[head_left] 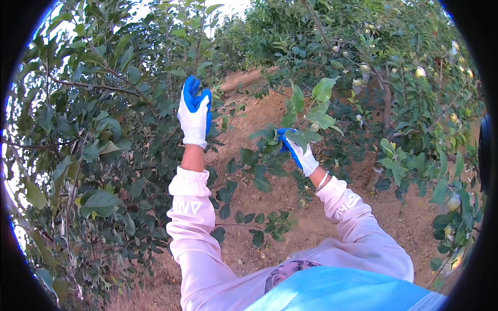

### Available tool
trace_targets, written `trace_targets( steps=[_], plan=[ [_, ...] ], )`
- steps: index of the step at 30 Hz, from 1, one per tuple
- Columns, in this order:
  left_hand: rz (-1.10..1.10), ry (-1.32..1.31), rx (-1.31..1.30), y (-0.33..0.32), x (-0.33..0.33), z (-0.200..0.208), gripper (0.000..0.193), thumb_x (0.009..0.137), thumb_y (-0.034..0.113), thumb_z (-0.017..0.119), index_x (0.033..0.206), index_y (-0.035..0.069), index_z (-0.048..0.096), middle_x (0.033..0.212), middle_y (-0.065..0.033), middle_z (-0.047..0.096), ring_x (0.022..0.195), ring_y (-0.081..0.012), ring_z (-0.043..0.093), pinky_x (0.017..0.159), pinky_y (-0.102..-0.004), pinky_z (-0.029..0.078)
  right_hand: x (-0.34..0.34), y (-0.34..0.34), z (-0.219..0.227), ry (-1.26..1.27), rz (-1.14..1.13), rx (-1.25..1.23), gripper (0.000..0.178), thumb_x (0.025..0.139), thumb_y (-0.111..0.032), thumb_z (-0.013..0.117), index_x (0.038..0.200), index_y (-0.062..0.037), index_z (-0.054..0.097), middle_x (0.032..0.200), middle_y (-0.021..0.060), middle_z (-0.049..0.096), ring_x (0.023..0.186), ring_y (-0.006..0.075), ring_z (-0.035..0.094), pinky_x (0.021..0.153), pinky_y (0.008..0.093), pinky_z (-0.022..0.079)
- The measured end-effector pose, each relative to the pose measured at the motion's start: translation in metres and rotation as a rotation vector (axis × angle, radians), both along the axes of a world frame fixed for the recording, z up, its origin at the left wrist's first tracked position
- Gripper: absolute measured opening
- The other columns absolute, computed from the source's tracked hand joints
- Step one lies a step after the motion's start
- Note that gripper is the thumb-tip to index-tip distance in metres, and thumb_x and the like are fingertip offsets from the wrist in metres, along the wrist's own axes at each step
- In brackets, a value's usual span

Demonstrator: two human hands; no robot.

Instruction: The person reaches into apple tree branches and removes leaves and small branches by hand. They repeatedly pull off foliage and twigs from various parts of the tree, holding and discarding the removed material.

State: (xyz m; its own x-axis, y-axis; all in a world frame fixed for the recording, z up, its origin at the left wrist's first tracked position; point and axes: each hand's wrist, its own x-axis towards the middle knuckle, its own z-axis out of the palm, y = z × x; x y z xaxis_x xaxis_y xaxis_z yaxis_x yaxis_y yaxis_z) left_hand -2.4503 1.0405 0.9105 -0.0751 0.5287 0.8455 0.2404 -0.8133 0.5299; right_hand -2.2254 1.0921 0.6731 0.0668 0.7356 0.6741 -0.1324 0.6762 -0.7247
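Note:
My left hand (pixel 195 113), in a white knitted glove with blue-coated fingers, is raised beside the dense foliage (pixel 104 129) on the left. Its thumb stands apart from its fingers, and nothing shows in it. Lower and to the right, my right hand (pixel 302 154) wears a matching glove. Its blue fingers are curled in at a leafy branch (pixel 322 115) with broad green leaves, some of which cover part of the hand. A small pale round fruit (pixel 315 126) sits among those leaves, just above the hand.
Fruit trees (pixel 386 101) with pale yellow apples (pixel 420 72) stand at the right and back. A thin twig with leaves (pixel 280 223) hangs low in front of me. Bare brown soil (pixel 244 93) slopes between the rows. A light blue sheet-like thing (pixel 342 290) fills the bottom edge.

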Motion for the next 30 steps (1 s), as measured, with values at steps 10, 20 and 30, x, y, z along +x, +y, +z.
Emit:
trace_targets(
  steps=[10, 20, 30],
  plan=[
    [0.293, 0.209, -0.374, 0.107, -0.022, 0.064, 0.071, 0.076, 0.016, 0.077, 0.136, 0.006, 0.041, 0.090, -0.0090, 0.068, 0.058, -0.0152, 0.062, 0.049, -0.0293, 0.049, 0.010, -0.018, 0.004, 0.324, 0.141, -0.296, 0.029, 0.093, -0.025, 0.061, 0.117, -0.0095, 0.062, 0.099, 0.0003, 0.065, 0.074, 0.0108, 0.060, 0.066, 0.0286, 0.052],
    [0.527, 0.707, 0.090, 0.026, 0.006, -0.059, 0.029, 0.074, 0.021, 0.073, 0.098, 0.006, 0.066, 0.095, -0.0139, 0.064, 0.086, -0.0346, 0.063, 0.075, -0.0403, 0.050, 0.018, 0.017, -0.002, 0.663, 0.326, -0.449, 0.026, 0.092, -0.025, 0.063, 0.113, -0.0114, 0.063, 0.091, 0.0000, 0.065, 0.071, 0.0135, 0.061, 0.067, 0.0302, 0.053],
    [0.335, 0.648, 0.134, -0.029, 0.016, -0.124, 0.035, 0.076, 0.006, 0.071, 0.110, 0.006, 0.063, 0.103, -0.0108, 0.065, 0.089, -0.0285, 0.065, 0.080, -0.0340, 0.051, 0.018, -0.072, 0.015, 0.486, 0.332, -0.282, 0.028, 0.096, -0.019, 0.055, 0.118, -0.0014, 0.057, 0.103, 0.0073, 0.064, 0.081, 0.0159, 0.064, 0.073, 0.0317, 0.056]
  ],
)
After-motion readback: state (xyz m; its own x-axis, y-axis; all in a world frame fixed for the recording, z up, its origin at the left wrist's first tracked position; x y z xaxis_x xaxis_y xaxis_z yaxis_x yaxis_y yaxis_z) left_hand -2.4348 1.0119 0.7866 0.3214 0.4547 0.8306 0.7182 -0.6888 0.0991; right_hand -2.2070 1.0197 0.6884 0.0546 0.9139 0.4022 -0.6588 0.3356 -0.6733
